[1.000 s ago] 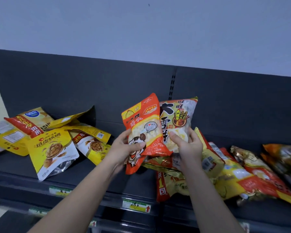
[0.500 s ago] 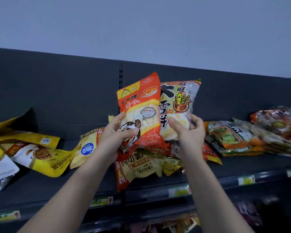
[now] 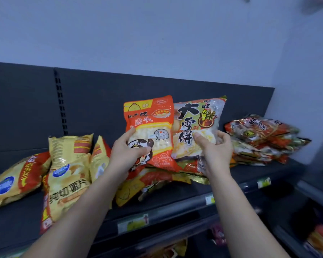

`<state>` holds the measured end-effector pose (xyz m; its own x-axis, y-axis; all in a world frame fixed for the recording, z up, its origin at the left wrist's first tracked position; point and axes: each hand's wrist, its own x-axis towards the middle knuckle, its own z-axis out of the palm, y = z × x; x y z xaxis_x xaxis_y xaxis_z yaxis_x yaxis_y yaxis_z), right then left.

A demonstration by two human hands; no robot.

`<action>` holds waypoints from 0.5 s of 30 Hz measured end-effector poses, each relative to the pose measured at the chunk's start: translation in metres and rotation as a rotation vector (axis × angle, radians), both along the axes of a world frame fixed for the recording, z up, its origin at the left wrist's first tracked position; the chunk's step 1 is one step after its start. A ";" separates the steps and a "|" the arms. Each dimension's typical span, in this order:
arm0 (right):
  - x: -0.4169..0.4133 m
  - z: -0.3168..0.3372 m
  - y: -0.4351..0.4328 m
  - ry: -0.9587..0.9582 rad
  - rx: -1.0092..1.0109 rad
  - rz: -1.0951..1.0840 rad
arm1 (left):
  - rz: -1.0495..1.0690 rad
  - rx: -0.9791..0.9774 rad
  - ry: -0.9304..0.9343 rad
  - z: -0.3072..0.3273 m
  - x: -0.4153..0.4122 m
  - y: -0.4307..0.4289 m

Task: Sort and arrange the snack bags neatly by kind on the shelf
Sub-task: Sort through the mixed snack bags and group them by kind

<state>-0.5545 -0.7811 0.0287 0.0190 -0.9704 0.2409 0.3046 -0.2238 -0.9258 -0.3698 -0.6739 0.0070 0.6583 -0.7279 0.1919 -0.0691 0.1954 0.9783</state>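
Yellow chip bags [image 3: 67,175] lie at 9 o'clock on the shelf [image 3: 175,200]. Left hand [image 3: 127,155]: fingers clasp the orange bag [image 3: 149,131], upright, centre. Right hand [image 3: 214,149]: fingers pinch the cracker bag [image 3: 198,127], touching it. Advice: match labels first; check the stack [image 3: 259,138] at 3 o'clock.

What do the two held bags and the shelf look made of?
Orange bag: glossy plastic film, seemingly; a clear window shows pale pieces. Cracker bag: shiny, largely clear plastic film with glare. Shelf: dark matte, probably painted metal, given the slotted back panel.
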 end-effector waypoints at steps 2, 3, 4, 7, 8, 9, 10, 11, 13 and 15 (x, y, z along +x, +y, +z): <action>-0.020 -0.003 -0.024 0.031 0.003 -0.004 | 0.030 0.035 -0.024 -0.005 -0.015 -0.026; -0.029 -0.006 -0.037 0.042 0.016 -0.010 | 0.041 0.058 -0.036 -0.008 -0.021 -0.038; -0.038 -0.008 -0.048 0.056 0.029 -0.019 | 0.054 0.083 -0.050 -0.012 -0.027 -0.050; -0.062 -0.010 -0.077 0.109 0.030 -0.058 | 0.110 0.176 -0.117 -0.024 -0.039 -0.083; -0.069 -0.010 -0.086 0.119 0.031 -0.065 | 0.129 0.203 -0.140 -0.027 -0.041 -0.093; -0.075 -0.012 -0.096 0.122 0.036 -0.072 | 0.147 0.234 -0.161 -0.030 -0.042 -0.102; -0.080 -0.013 -0.105 0.124 0.043 -0.078 | 0.167 0.273 -0.191 -0.033 -0.043 -0.111; -0.084 -0.014 -0.114 0.126 0.053 -0.084 | 0.188 0.321 -0.222 -0.036 -0.043 -0.120; -0.089 -0.016 -0.132 0.133 0.074 -0.090 | 0.213 0.408 -0.285 -0.044 -0.041 -0.135; -0.092 -0.018 -0.150 0.132 0.097 -0.091 | 0.233 0.505 -0.368 -0.050 -0.037 -0.151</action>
<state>-0.6464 -0.9315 0.0109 -0.0444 -0.9882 0.1469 0.1620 -0.1522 -0.9750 -0.4071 -0.8244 -0.0434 0.7659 -0.6341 0.1066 -0.4010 -0.3415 0.8500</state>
